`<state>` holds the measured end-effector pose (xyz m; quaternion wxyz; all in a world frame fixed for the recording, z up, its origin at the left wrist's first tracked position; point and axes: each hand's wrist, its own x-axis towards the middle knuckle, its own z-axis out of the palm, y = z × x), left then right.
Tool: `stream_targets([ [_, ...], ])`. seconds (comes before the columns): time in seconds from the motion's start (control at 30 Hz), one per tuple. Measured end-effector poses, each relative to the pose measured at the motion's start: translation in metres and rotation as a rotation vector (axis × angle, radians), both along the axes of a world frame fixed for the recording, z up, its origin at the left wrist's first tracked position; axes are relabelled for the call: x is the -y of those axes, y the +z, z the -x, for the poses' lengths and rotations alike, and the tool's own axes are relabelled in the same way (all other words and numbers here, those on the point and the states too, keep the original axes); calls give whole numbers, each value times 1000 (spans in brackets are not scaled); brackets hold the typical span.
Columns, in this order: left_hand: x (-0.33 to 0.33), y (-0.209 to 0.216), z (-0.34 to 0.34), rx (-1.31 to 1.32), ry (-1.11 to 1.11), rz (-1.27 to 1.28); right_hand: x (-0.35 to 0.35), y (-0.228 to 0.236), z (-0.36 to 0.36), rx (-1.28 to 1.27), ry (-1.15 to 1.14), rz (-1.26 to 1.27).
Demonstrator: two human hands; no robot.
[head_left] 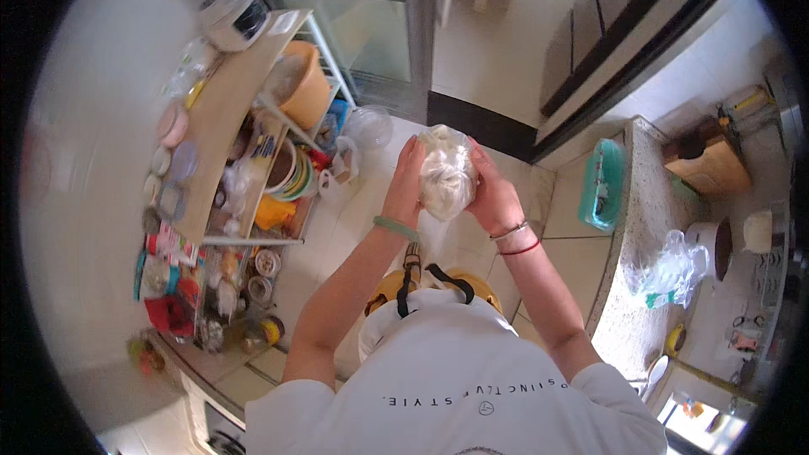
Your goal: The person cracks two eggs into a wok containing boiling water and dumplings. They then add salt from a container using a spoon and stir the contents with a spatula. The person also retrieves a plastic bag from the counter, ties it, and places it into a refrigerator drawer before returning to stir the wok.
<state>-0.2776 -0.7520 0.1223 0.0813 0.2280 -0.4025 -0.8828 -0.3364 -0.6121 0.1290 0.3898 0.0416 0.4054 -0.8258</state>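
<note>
1. The bag (447,173), clear with whitish contents, is held up over the floor (354,232), a little off the middle of the view toward 2 o'clock.
2. Its long axis runs roughly from 12 to 6 o'clock — slightly taller than wide, rounded at both ends. Which end is its mouth, I cannot tell.
3. The left hand (406,175) presses against it at 9 o'clock, fingers pointing toward 12.
4. The right hand (495,196) presses from between 3 and 4 o'clock, its fingers aimed toward 11. Both hands grip the bag between them, curved along its sides.
5. From the bag, the shelf (227,109) stands well apart at 9 o'clock; the green basin (601,185) and counter (645,173) lie around 3 o'clock.
6. The bag's underside is hidden, as are the parts of the fingers behind it — glare and creases make the contents hard to identify.
7. The shirt (447,375) is cut off at 6 o'clock by the lower edge.
</note>
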Motion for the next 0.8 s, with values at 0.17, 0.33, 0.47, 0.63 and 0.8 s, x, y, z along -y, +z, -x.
stream_targets([
  [0.17, 0, -24, 102, -78, -278, -92, -13, 10, 66, 6, -213, 28],
  [0.33, -34, -27, 200, -20, -428, -22, -49, -1, 141, 23, -387, 50],
  [0.47, -68, -16, 275, 32, -498, -45, -79, -7, 212, 8, -468, 80],
  [0.63, -100, -13, 371, -6, -514, -38, -110, -17, 305, 10, -497, 28],
  [0.8, -116, -26, 455, 22, -483, -37, -126, -22, 388, 40, -440, 45],
])
